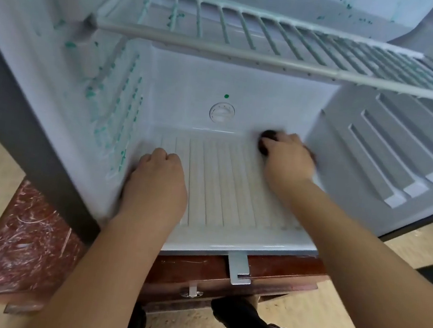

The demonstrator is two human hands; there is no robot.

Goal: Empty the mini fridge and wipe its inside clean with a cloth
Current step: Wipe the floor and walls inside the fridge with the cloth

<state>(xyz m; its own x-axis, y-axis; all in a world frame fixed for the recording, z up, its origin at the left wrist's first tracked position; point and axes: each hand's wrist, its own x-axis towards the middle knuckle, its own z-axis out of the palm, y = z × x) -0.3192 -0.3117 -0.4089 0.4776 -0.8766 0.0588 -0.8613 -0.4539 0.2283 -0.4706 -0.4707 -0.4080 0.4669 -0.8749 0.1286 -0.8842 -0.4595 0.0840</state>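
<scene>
Head: fridge [192,80] holds shelf [249,55], cloth [266,136], right hand [287,159].

Open white mini fridge [192,85], green-specked left wall, dark cloth [267,135] rear right

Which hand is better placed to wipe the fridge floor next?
Right, probably. The right hand holds the dark cloth at the back right corner of the fridge floor; the left hand rests curled near the left wall, no cloth visible in it.
</scene>
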